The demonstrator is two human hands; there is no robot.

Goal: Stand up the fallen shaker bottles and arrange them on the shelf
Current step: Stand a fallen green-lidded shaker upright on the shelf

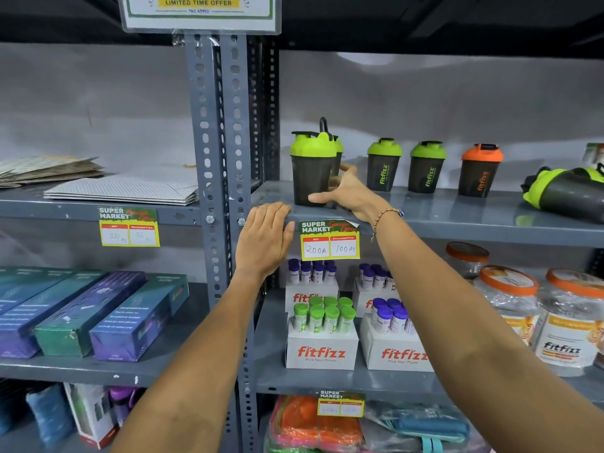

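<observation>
A dark shaker bottle with a green lid [312,168] stands upright at the left end of the grey shelf [457,220]. My right hand [348,191] is wrapped around its lower right side. A second green-lidded bottle is partly hidden right behind it. Two more green-lidded shakers [383,165] [426,167] and an orange-lidded shaker [479,170] stand upright further right. At the far right a green-lidded shaker [568,191] lies on its side. My left hand [264,238] rests flat on the shelf's front edge, holding nothing.
A slotted steel upright [225,158] stands just left of the bottles. A price tag [329,240] hangs on the shelf edge. Fitfizz tube boxes [322,351] and orange-lidded jars [510,302] fill the shelf below. Flat paper stacks [124,189] lie on the left shelf.
</observation>
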